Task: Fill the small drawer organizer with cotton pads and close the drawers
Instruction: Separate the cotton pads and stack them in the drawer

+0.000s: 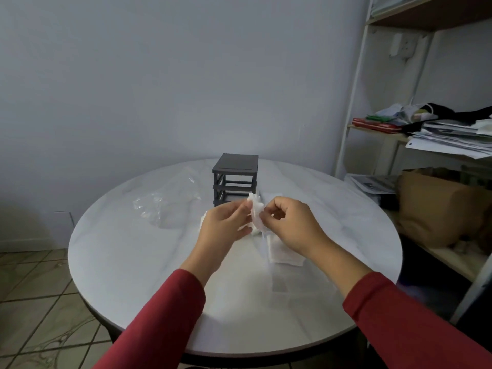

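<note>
A small dark grey drawer organizer (235, 178) stands near the far side of the round white table (133, 262); its frame slots look empty. In front of it both hands hold a clump of white cotton pads (256, 214) above the table. My left hand (226, 227) pinches the clump from the left, and my right hand (290, 225) pinches it from the right. A clear drawer with white pads in it (282, 253) lies on the table under my right hand, partly hidden by it.
A crumpled clear plastic bag (165, 206) lies left of the organizer. A shelf unit (354, 102) with papers, cloths and a brown paper bag (436, 206) stands close on the right. Tiled floor shows at lower left.
</note>
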